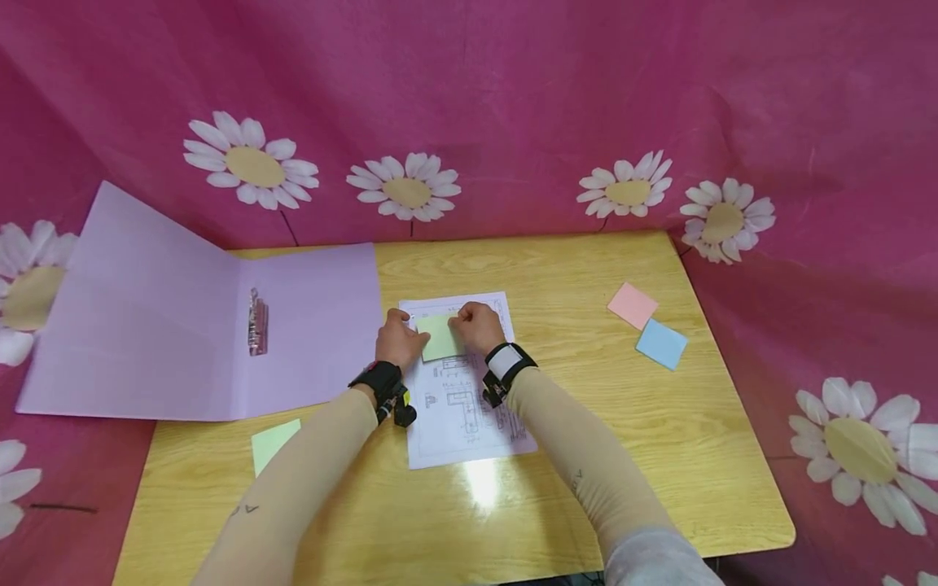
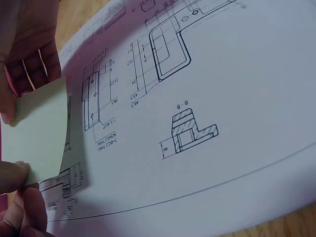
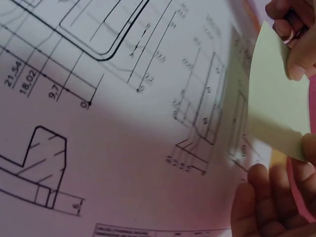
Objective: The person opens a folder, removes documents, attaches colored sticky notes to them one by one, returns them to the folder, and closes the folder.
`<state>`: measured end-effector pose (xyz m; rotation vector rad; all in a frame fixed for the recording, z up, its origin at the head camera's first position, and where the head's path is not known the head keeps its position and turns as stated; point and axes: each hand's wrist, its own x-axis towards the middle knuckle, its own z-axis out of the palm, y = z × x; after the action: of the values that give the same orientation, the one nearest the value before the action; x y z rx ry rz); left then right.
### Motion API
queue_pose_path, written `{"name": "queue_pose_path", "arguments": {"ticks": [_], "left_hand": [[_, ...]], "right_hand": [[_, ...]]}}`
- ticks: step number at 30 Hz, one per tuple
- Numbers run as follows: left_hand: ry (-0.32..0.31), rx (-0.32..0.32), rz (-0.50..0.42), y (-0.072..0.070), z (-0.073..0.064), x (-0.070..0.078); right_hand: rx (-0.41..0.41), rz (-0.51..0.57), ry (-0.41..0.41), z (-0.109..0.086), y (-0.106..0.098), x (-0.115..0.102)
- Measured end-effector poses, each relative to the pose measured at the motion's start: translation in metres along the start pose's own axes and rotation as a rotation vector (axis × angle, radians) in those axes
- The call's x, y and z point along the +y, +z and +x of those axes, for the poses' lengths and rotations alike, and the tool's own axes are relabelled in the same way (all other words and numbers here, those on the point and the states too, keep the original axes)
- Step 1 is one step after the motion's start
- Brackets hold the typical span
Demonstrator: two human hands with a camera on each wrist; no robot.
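Note:
A pale green sticky note (image 1: 441, 338) is held between both hands over the upper part of a printed technical drawing (image 1: 437, 443). My left hand (image 1: 396, 342) pinches the note at its left edge. At its right edge my right hand (image 1: 480, 328) pinches it too. In the left wrist view, the note (image 2: 39, 131) stands tilted above the drawing sheet (image 2: 237, 163), with a thumb on either side of it. From the right wrist, the same note (image 3: 276, 98) shows its plain face, and the sheet (image 3: 133, 163) below carries part outlines with dimensions.
An open lilac ring folder (image 1: 315, 325) with a metal clip (image 1: 257, 324) lies left of the drawing. Another green note (image 1: 273, 443) is by the left forearm. Pink (image 1: 633, 305) and blue (image 1: 662, 344) note pads lie right on the wooden table (image 1: 586, 260). A flowered pink cloth (image 1: 506, 122) hangs behind.

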<state>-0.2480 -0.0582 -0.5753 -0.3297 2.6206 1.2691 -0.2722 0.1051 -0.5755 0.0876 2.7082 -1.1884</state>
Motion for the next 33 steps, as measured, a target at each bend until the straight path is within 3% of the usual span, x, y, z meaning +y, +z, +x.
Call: {"name": "queue_pose_path", "arguments": {"ticks": [9,14,33], "left_hand": [[-0.037,-0.015,0.046,0.001,0.005,-0.005],[-0.019,-0.02,0.082,0.0,0.011,-0.007],[0.012,-0.047,0.199,0.005,0.019,-0.007]], "right_hand": [[0.024,-0.102,0.028,0.004,0.016,0.006],[0.036,-0.18,-0.027,0.01,0.022,0.006],[0.05,-0.378,-0.045,0.013,0.026,0.002]]}}
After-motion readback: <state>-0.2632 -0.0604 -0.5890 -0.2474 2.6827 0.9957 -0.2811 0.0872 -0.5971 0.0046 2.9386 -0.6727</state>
